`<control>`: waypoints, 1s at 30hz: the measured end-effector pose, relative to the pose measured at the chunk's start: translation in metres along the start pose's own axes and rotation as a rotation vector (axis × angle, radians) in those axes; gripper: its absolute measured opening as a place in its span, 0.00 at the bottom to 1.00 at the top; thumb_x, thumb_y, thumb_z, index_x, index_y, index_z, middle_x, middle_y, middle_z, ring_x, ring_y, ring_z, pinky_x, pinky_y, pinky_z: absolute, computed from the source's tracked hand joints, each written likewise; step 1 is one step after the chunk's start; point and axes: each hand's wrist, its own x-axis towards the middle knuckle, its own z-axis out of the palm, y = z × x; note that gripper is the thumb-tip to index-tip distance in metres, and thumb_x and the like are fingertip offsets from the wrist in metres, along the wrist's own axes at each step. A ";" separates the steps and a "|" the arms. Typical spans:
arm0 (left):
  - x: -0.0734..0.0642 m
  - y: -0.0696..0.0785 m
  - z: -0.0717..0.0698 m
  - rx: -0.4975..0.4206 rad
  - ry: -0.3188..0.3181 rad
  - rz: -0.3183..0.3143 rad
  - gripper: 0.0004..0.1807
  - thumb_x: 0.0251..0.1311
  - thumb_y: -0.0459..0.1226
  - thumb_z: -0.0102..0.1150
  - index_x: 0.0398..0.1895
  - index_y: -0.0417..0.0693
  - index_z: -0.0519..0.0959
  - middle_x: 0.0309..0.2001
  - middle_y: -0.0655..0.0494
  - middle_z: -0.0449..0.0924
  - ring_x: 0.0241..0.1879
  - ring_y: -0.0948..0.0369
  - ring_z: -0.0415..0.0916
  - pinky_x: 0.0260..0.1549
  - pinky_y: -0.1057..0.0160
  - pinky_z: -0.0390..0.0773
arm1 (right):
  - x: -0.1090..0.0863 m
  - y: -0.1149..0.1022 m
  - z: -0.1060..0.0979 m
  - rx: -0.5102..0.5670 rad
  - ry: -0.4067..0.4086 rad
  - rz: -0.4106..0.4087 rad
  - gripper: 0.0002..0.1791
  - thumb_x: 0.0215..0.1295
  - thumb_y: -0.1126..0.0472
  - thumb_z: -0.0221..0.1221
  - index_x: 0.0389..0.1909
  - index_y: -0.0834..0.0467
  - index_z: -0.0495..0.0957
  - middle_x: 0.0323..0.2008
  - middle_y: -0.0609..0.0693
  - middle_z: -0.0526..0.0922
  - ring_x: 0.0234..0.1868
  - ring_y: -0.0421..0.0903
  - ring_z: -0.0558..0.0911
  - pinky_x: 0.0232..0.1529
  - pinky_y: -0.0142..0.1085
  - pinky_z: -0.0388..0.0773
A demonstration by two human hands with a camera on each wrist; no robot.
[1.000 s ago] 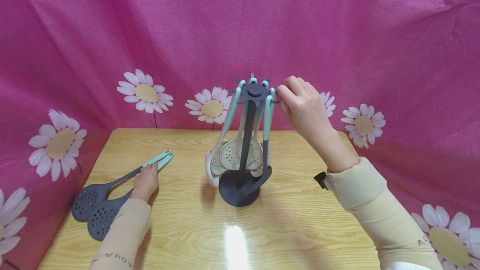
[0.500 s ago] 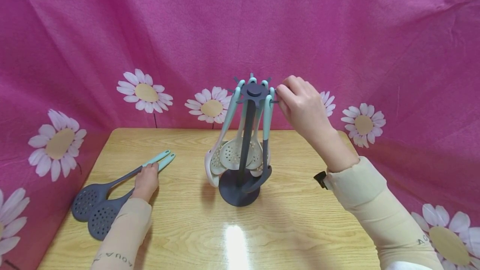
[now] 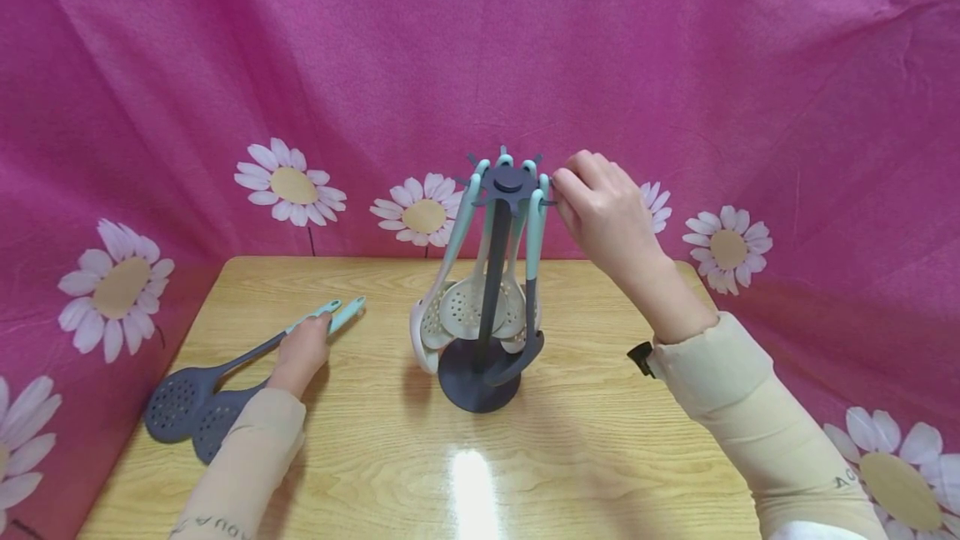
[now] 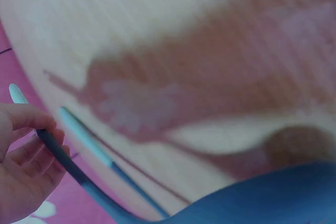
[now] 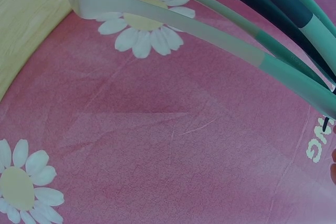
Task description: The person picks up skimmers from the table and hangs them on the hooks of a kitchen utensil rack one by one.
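Observation:
In the head view my left hand [image 3: 302, 352] grips the mint handle of a dark skimmer [image 3: 216, 423], the nearer of two at the left. Its neck passes under my thumb in the left wrist view, the dark head [image 4: 273, 198] looming close. The other skimmer [image 3: 176, 402] lies flat on the table. Mid-table stands a dark utensil stand [image 3: 461, 386], several mint-handled utensils hanging around it. My right hand [image 3: 607, 211] has its fingers curled at a hook on the stand's top right; the exact contact is hidden. Only fingertips [image 5: 334, 169] show in the right wrist view.
A dark utensil with a curved end [image 3: 517, 369] hangs front right of the stand, and a pale ladle [image 3: 422, 336] hangs left. The wooden table [image 3: 600, 457] meets a pink daisy-patterned cloth [image 3: 375, 65] at the back and sides.
My left hand has moved slightly up and right, drawing the nearer skimmer with it; its handle end now points farther from the other skimmer. The right hand and stand have stayed put.

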 end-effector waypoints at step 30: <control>-0.014 0.089 -0.100 -0.305 0.392 0.287 0.19 0.50 0.24 0.52 0.48 0.39 0.70 0.34 0.43 0.75 0.27 0.52 0.71 0.24 0.54 0.73 | 0.001 -0.002 -0.002 -0.005 -0.012 -0.002 0.05 0.57 0.74 0.48 0.24 0.65 0.69 0.24 0.56 0.70 0.22 0.51 0.67 0.21 0.38 0.64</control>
